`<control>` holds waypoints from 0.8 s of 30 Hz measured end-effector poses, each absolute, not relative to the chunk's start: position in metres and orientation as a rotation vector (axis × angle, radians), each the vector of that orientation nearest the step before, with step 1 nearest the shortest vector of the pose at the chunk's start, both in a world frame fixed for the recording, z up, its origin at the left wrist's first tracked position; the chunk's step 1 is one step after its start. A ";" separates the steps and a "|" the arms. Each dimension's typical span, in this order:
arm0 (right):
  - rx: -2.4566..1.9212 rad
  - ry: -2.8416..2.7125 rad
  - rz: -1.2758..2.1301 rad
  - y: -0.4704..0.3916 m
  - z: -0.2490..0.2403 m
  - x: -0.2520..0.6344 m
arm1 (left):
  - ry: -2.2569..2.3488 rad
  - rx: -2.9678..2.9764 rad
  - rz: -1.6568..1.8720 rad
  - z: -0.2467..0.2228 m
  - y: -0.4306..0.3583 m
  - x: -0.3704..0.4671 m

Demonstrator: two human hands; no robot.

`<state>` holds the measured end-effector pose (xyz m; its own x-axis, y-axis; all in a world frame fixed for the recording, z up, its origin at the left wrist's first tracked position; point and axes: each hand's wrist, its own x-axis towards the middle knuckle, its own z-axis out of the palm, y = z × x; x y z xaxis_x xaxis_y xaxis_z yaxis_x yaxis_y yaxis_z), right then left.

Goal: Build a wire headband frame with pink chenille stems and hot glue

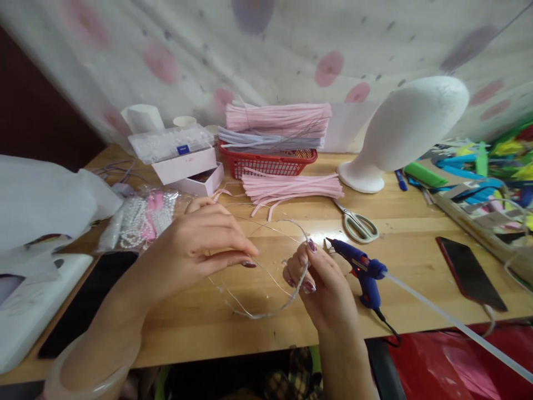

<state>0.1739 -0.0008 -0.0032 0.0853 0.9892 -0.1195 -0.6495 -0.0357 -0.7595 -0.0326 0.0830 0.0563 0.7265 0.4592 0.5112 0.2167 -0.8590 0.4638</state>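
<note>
A thin silvery wire loop hangs between my hands above the wooden table. My right hand pinches its right side, where the strand looks thicker and paler, as if wrapped. With thumb and fingers together, my left hand holds a thin strand of the same wire on the other side. Loose wire ends stretch across behind the fingers; exactly how they join is hard to make out. Just right of my right hand lies a blue glue gun with a long clear glue stick in its back.
Scissors and pink pipe cleaners lie beyond my hands, before a red basket. A white foam head stands back right. A phone lies right; bagged pearl beads and a black phone-like slab lie left.
</note>
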 end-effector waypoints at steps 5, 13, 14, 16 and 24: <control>-0.788 -0.579 1.438 0.000 -0.004 0.175 | 0.386 2.483 0.712 0.061 0.086 -0.039; -0.819 -0.561 1.439 0.006 -0.013 0.185 | 0.692 2.096 1.277 0.050 0.096 -0.036; -0.832 -0.546 1.433 0.006 -0.015 0.186 | 0.737 2.052 1.371 0.050 0.096 -0.037; -0.858 -0.496 1.411 0.008 -0.017 0.188 | 0.869 2.026 1.450 0.050 0.094 -0.040; -0.878 -0.383 1.351 0.010 -0.020 0.167 | 1.343 1.791 1.118 0.021 0.046 -0.034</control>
